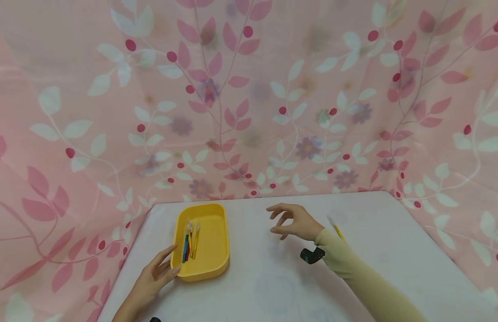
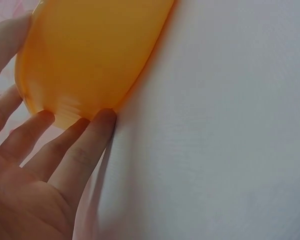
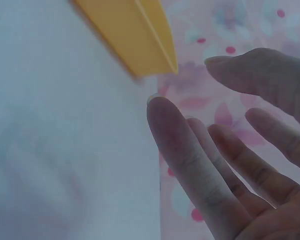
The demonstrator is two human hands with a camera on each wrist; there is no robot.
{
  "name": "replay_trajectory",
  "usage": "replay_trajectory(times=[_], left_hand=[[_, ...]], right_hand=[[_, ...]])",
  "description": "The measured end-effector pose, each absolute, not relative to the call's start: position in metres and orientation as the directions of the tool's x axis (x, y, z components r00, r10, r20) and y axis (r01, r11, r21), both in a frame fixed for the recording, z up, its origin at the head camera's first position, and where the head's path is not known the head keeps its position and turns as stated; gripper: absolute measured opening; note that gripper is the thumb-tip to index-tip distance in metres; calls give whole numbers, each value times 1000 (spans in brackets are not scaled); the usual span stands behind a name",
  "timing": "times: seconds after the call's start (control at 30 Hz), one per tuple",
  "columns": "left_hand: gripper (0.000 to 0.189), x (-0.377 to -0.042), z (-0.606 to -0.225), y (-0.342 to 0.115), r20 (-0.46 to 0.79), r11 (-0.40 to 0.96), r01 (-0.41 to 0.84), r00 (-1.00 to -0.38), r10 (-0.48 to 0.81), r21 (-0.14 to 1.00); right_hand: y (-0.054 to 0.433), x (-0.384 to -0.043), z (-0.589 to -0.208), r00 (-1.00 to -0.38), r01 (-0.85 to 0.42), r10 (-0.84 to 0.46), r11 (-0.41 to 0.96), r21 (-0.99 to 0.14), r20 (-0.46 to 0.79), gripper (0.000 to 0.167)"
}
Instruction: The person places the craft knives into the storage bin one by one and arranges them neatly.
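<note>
A shallow yellow tray (image 1: 226, 243) stands on the left side of the white table. Inside it lie several thin, brush-like sticks (image 1: 191, 241) in yellow, blue and red with pale tips. My left hand (image 1: 152, 273) touches the tray's near left corner, and in the left wrist view its fingertips (image 2: 106, 117) rest against the outer wall. Right of the tray, my right hand (image 1: 295, 221) hovers over the table with loosely bent fingers and a gap between thumb and forefinger; it holds nothing. Beyond that wrist lies one more yellow, pale-tipped stick (image 1: 339, 231).
The white table (image 1: 269, 286) ends at the back against a pink curtain (image 1: 249, 112) printed with leaves and berries, which also hangs at both sides. A black strap-like piece (image 1: 312, 255) shows at the right wrist.
</note>
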State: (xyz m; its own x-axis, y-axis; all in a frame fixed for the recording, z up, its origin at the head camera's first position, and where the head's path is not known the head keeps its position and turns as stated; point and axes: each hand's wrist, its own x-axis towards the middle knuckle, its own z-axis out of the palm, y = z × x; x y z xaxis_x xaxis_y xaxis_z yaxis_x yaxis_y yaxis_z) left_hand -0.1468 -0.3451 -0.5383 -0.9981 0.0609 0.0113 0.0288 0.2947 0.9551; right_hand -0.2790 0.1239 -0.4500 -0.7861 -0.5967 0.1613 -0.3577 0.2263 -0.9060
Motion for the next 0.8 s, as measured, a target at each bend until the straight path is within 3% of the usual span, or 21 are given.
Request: replay_trajectory(times=[0.8], left_hand=[[70,-144,-538,-343,-1,304,17,-998,59,952]], right_hand=[[234,-282,-473,-898,-304,-430,457,-836,92,65]])
